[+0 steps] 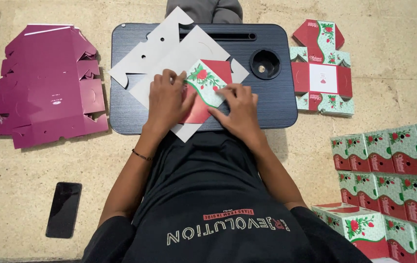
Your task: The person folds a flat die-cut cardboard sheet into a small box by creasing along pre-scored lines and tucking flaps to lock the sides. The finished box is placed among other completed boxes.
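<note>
Currently we sit on the floor at a dark lap tray, folding a flat box blank that lies grey side up across it. Our left hand lies flat with fingers spread, pressing a folded flap, printed red and green with a rose, down onto the blank. Our right hand presses the same flap from the other side, fingers together on its lower edge; neither hand pinches, both bear down.

Risks as we judge them: the blank overhangs the tray at the near edge, so uneven pressure could skew the crease or let the sheet slide. A crooked fold would likely keep the box from closing square.

Around us: a stack of magenta blanks well to the left, a printed flat blank just right of the tray, finished boxes at right, a black phone on the floor near our left elbow.
</note>
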